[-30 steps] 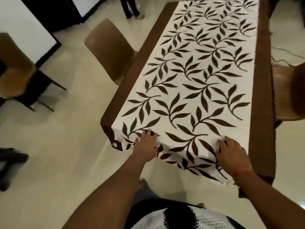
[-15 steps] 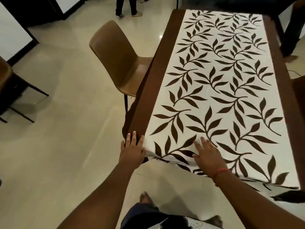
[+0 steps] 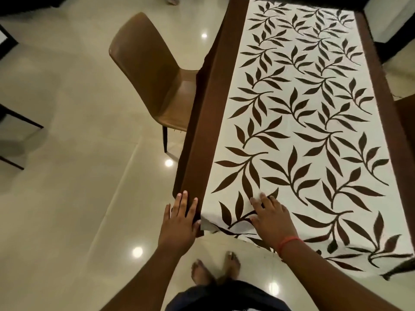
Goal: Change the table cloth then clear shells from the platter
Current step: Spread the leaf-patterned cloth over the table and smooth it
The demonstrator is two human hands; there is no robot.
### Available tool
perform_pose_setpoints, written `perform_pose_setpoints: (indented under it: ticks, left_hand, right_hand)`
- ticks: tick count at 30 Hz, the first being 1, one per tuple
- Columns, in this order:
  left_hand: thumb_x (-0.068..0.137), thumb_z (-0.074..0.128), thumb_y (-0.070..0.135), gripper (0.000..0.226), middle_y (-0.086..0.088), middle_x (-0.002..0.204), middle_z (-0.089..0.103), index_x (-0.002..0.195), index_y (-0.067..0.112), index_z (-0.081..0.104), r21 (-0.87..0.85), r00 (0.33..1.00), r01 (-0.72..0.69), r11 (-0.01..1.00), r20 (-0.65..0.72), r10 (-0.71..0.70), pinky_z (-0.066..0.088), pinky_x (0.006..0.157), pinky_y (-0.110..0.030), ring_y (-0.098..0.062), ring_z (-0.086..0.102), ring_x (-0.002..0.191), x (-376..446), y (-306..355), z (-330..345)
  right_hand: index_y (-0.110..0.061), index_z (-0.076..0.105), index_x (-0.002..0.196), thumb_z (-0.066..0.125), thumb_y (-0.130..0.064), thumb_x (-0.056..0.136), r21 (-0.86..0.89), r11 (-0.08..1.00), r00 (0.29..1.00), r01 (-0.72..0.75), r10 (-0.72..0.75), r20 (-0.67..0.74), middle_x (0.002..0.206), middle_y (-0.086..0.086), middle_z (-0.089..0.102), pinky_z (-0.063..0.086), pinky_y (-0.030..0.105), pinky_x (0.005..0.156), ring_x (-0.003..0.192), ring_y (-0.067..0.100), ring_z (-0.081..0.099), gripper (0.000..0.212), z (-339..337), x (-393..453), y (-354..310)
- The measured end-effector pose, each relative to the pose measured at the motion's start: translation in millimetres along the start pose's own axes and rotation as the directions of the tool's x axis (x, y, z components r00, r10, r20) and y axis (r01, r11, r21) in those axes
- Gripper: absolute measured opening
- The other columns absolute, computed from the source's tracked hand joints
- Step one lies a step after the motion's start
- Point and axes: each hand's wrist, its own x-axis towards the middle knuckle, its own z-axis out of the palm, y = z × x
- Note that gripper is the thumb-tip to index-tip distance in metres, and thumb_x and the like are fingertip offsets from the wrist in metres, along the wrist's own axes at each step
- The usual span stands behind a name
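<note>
Cream floor tiles surround the long brown bench; its white leaf-patterned table cloth lies spread, left hand and right hand flat, fingers straight, smoothing the bench's near end; no platter visible.

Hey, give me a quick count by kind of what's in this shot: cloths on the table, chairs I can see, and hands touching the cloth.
Cloths: 1, the leaf-print table cloth
Chairs: 2, the brown chair and a chair edge on the right
Hands: 2, left hand and right hand
Total: 5
</note>
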Motion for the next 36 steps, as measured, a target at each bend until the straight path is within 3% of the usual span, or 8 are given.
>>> perform_pose_setpoints:
  ticks: [2, 4, 6, 10, 13, 22, 29, 36]
  left_hand:
    - [0.097, 0.008, 0.059, 0.069, -0.009, 0.166, 0.000, 0.157, 0.027, 0.009, 0.001, 1.000, 0.007, 1.000, 0.025, -0.007, 0.017, 0.120, -0.054, -0.030, -0.002, 0.153, -0.6, 0.3, -3.8]
    - [0.096, -0.002, 0.060, 0.072, -0.008, 0.165, 0.007, 0.156, 0.026, 0.017, 0.009, 0.999, -0.009, 1.000, 0.032, 0.009, 0.018, 0.119, -0.055, -0.030, 0.004, 0.152, -0.8, -1.6, -11.0]
    - [0.094, -0.010, 0.062, 0.077, -0.007, 0.165, 0.008, 0.157, 0.026, 0.016, 0.010, 0.999, -0.011, 1.000, 0.044, 0.011, 0.013, 0.121, -0.055, -0.028, 0.004, 0.153, 0.1, -8.8, -18.3]
    - [0.096, 0.005, 0.060, 0.072, -0.008, 0.165, 0.014, 0.157, 0.024, 0.017, -0.018, 0.993, 0.120, 0.993, 0.020, -0.120, 0.014, 0.120, -0.057, -0.028, 0.010, 0.152, 4.2, -42.6, -33.7]
    - [0.091, -0.001, 0.062, 0.076, -0.008, 0.166, 0.007, 0.158, 0.026, 0.008, -0.015, 0.985, 0.170, 0.985, 0.032, -0.170, 0.008, 0.120, -0.057, -0.028, 0.006, 0.153, 10.0, -84.7, -41.5]
    - [0.094, 0.006, 0.070, 0.076, -0.004, 0.165, -0.010, 0.157, 0.030, -0.004, -0.078, 0.976, 0.219, 0.973, 0.030, -0.217, 0.001, 0.119, -0.057, -0.026, -0.007, 0.153, 58.5, -284.1, -67.3]
    - [0.085, -0.005, 0.076, 0.084, -0.002, 0.164, -0.017, 0.155, 0.031, -0.012, -0.038, 0.966, 0.245, 0.969, 0.097, -0.241, 0.000, 0.119, -0.058, -0.026, -0.011, 0.152, 74.0, -470.5, -112.9]
    - [0.080, -0.012, 0.076, 0.086, -0.003, 0.163, -0.020, 0.154, 0.031, -0.017, -0.045, 0.976, 0.209, 0.977, 0.064, -0.206, -0.001, 0.119, -0.057, -0.025, -0.013, 0.152, 193.2, -571.9, -163.1]
  right_hand:
    - [-0.029, 0.045, 0.141, 0.041, -0.044, 0.097, 0.009, 1.000, 0.997, -0.008, 0.009, -0.074, 0.146, 0.004, 0.047, 0.039, 0.046, 0.109, 0.132, 0.027, 0.045, 0.047, -7.1, 6.8, -4.5]
    - [-0.026, 0.050, 0.135, 0.041, -0.044, 0.096, 0.022, 1.000, 0.993, -0.006, 0.008, -0.116, 0.136, 0.002, 0.053, 0.044, 0.044, 0.104, 0.123, 0.025, 0.052, 0.043, -13.3, 18.0, -14.2]
    - [-0.025, 0.048, 0.135, 0.040, -0.045, 0.097, 0.035, 0.998, 0.993, 0.047, -0.043, -0.108, 0.138, 0.003, 0.051, 0.043, 0.045, 0.105, 0.125, 0.026, 0.049, 0.044, -18.8, 32.0, -30.4]
    - [-0.024, 0.045, 0.140, 0.042, -0.045, 0.097, 0.036, 0.982, 0.978, 0.185, -0.180, -0.106, 0.146, 0.005, 0.045, 0.038, 0.046, 0.110, 0.135, 0.027, 0.042, 0.047, -34.8, 64.7, -74.1]
    - [-0.023, 0.048, 0.138, 0.047, -0.045, 0.096, 0.023, 0.966, 0.961, 0.259, -0.255, -0.108, 0.146, 0.007, 0.046, 0.039, 0.047, 0.109, 0.133, 0.029, 0.044, 0.047, -49.0, 93.2, -115.3]
    - [-0.022, 0.032, 0.148, 0.039, -0.044, 0.099, -0.010, 0.930, 0.930, 0.367, -0.367, 0.000, 0.158, 0.009, 0.026, 0.023, 0.049, 0.118, 0.146, 0.031, 0.024, 0.053, -73.1, 203.7, -319.2]
    - [-0.025, 0.020, 0.155, 0.035, -0.049, 0.101, 0.138, 0.905, 0.905, 0.403, -0.416, 0.089, 0.165, 0.006, 0.009, 0.015, 0.046, 0.122, 0.151, 0.028, 0.012, 0.062, -96.5, 274.5, -514.6]
    - [-0.023, 0.022, 0.155, 0.039, -0.049, 0.100, 0.196, 0.913, 0.926, 0.358, -0.374, 0.047, 0.165, 0.006, 0.012, 0.017, 0.046, 0.121, 0.151, 0.029, 0.013, 0.063, -149.4, 397.2, -601.7]
